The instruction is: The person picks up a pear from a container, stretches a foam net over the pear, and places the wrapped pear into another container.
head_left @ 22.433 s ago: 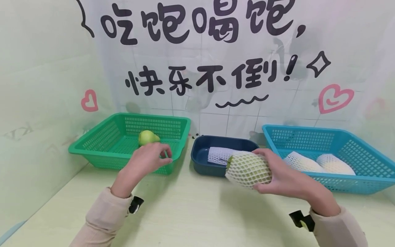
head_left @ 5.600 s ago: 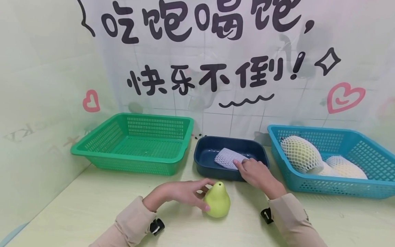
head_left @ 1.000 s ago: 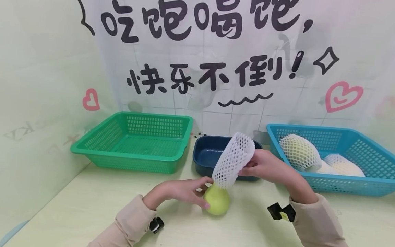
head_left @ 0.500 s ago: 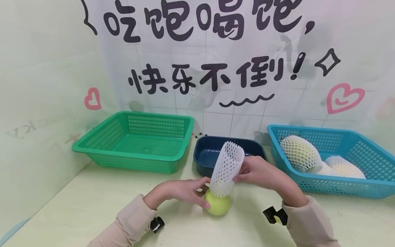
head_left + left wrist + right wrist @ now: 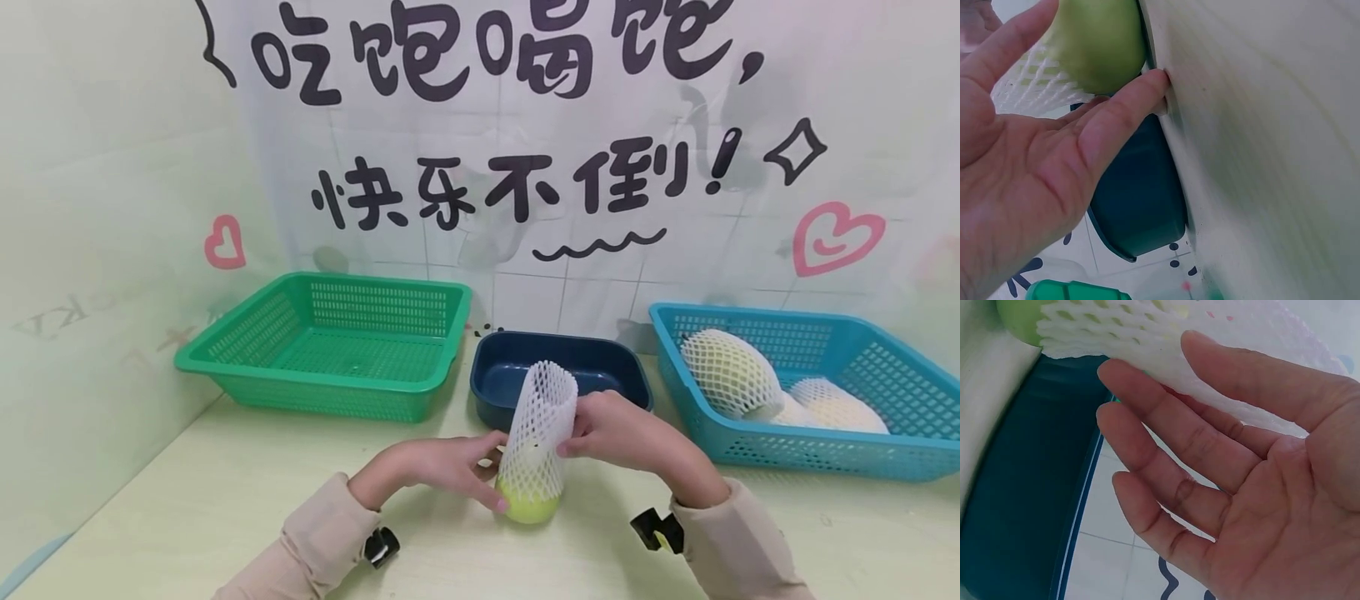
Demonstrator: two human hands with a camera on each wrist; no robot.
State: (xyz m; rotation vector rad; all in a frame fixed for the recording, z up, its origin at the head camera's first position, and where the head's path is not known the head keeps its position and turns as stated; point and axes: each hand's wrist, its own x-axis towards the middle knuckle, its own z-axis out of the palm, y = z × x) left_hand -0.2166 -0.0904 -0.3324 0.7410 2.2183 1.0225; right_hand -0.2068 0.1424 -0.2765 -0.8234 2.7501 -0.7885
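Note:
A green pear (image 5: 531, 508) stands upright on the table, its rounded bottom bare. A white foam fruit net (image 5: 543, 408) is over its upper part, and the loose top end rises well above the fruit. My left hand (image 5: 450, 468) steadies the pear from the left, thumb at the front and fingers behind. On the other side my right hand (image 5: 628, 432) pinches the net between thumb and index finger. In the right wrist view the other fingers reach past the net (image 5: 1129, 331). The left wrist view has the bare bottom of the pear (image 5: 1107, 50) close beside my fingers.
Behind the hands stands a dark blue tray (image 5: 501, 367). A green basket (image 5: 315, 377) is at the left, with no fruit inside. The blue basket (image 5: 750, 435) at the right holds several netted fruits (image 5: 731, 372). A printed sheet hangs at the back.
Over the last second my right hand has drawn the net down from the pear's tip over most of it. Earlier, the net lay in the tray and the pear in the green basket.

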